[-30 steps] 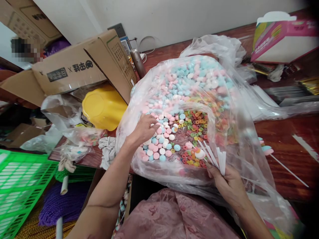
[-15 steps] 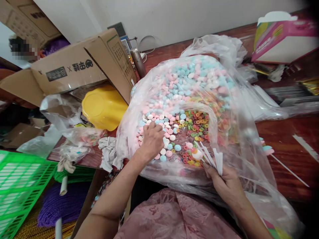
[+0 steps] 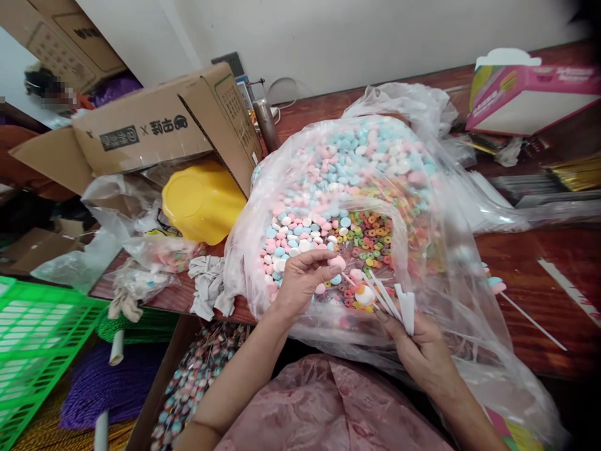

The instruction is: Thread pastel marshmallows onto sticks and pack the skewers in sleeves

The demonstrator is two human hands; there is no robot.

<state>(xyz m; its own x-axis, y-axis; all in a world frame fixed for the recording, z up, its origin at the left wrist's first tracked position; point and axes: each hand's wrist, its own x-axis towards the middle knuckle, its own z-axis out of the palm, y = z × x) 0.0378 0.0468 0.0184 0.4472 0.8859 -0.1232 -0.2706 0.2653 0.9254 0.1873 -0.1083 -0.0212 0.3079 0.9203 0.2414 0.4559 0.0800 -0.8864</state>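
Observation:
My left hand (image 3: 303, 285) pinches a pink candy (image 3: 337, 263) between thumb and fingertips. The tip of a thin white stick meets that candy; whether it has gone in, I cannot tell. Closed around a bunch of white sticks (image 3: 407, 310) is my right hand (image 3: 420, 344). Near its fingers, a white candy (image 3: 365, 295) and a pink one sit at stick ends. Both hands are over a clear plastic bag (image 3: 323, 322), opened at the front. Inside lie pink, blue and white candies (image 3: 293, 228) on the left, with small colourful ring candies (image 3: 370, 235) to their right.
Left of the bag are a yellow scalloped container (image 3: 201, 203), an open cardboard box (image 3: 141, 134) and a grey cloth (image 3: 210, 285). A finished-looking candy stick (image 3: 530, 319) lies on the red-brown table at right. A green basket (image 3: 37, 357) stands low left; another person is behind the box.
My left hand has lifted from the loose candies and moved right, now with a pink candy at the stick tip. My right hand still grips the sticks. The view has shifted slightly.

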